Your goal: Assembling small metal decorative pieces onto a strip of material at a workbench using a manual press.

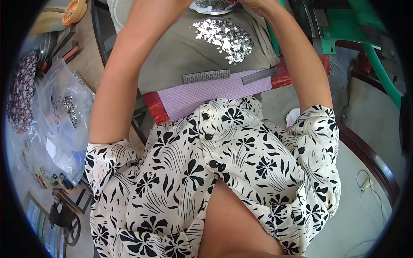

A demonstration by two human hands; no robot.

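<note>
Both my arms reach forward over the work table, and the hands are mostly cut off by the top edge. Of my left hand [175,4] only the wrist end shows; its fingers lie outside the picture. Part of my right hand [257,5] is visible beside a round bowl [214,11] of thin grey metal pieces; its fingers are cut off too. Whether either hand holds anything is hidden. Between my forearms, a pile of small shiny metal pieces [227,39] lies on a grey-brown cloth [172,60]. Nearer me rest a slotted metal strip [206,76] and a plainer grey bar [260,76].
A lilac textured mat [189,99] covers the red near edge [155,109] of the table. Clear plastic bags [60,124] hang at the left, below an orange container [74,11]. Green machine framing [344,34] stands at the right, with a cable [370,185] on the floor.
</note>
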